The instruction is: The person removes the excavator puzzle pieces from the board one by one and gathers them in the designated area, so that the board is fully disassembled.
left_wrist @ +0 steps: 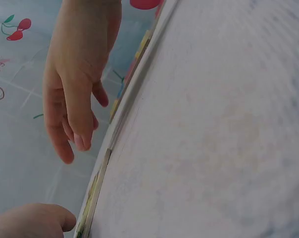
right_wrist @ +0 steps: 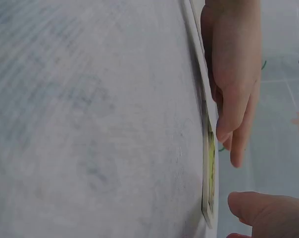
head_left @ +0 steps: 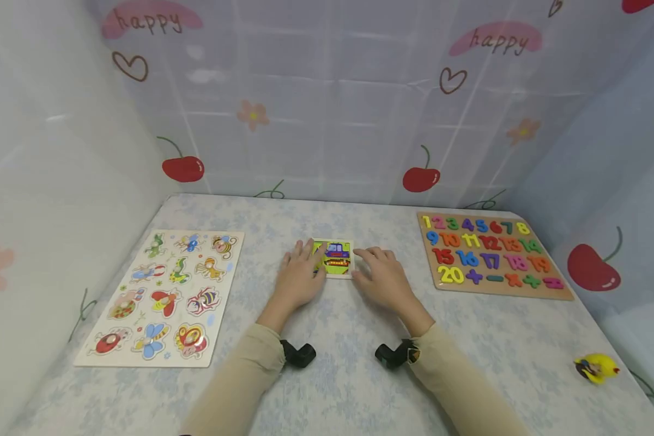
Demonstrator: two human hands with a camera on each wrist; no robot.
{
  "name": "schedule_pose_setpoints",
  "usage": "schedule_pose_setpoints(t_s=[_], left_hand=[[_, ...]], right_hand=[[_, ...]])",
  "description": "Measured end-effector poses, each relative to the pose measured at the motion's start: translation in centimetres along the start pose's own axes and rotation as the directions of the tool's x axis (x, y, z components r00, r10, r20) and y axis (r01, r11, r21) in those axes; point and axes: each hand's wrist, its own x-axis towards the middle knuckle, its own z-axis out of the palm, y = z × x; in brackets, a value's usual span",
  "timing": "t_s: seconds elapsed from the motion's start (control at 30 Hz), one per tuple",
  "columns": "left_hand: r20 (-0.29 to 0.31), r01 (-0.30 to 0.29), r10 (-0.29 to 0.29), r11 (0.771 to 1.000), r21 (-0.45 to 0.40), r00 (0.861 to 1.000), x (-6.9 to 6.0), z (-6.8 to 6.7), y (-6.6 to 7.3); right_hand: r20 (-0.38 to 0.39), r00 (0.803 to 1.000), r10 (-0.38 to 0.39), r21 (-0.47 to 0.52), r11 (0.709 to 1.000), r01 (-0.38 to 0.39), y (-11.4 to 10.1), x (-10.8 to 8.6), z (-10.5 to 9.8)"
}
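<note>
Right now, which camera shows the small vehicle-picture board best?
Head view: the vehicle-picture board shows its printed face from above, though the left hand overlaps its left side. Both wrist views catch it nearly edge-on: just a pale edge and a sliver of green picture.

Sleeves are long, plain and beige; a black, elbow-shaped camera sits at each cuff.

A small, pale-framed picture board showing a purple vehicle on a yellow-green ground lies flat, picture side up, on the surface, roughly midway between the far corners, in from the far edge.
</note>
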Motion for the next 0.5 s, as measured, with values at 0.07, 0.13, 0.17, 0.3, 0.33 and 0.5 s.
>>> schedule_pose_setpoints(t_s=[0.07, 0.13, 0.17, 0.3, 0.33, 0.5], left_hand=[[0.013, -0.016, 0.016, 1.0, 0.008, 1.0, 0.0, 0.3, -0.1], [0.015, -0.025, 0.025, 1.0, 0.004, 1.0, 0.0, 0.5, -0.2], [0.014, -0.029, 0.029, 1.0, 0.007, 0.999, 0.0, 0.6, -0.2], [0.002, -0.042, 0.042, 0.999, 0.013, 0.999, 0.0, 0.7, -0.2], [0.002, -0.045, 0.045, 0.999, 0.018, 0.999, 0.0, 0.7, -0.2], [0.005, -0.056, 0.056, 0.998, 0.038, 0.998, 0.0, 0.9, -0.2]], right_hand=[[0.015, 1.0, -0.012, 0.009, 1.0, 0.011, -0.2, 0.3, 0.3], [0.022, 0.999, -0.024, 0.008, 1.0, 0.024, -0.5, 0.6, 0.7], [0.022, 0.999, -0.029, 0.007, 1.0, 0.029, -0.6, 0.8, 0.8], [0.022, 0.999, -0.038, -0.009, 0.999, 0.039, -0.8, 1.5, 1.4], [0.025, 0.999, -0.038, -0.015, 0.999, 0.038, -0.9, 1.6, 1.6], [0.041, 0.999, -0.034, -0.03, 0.999, 0.035, -0.9, 1.8, 2.0]])
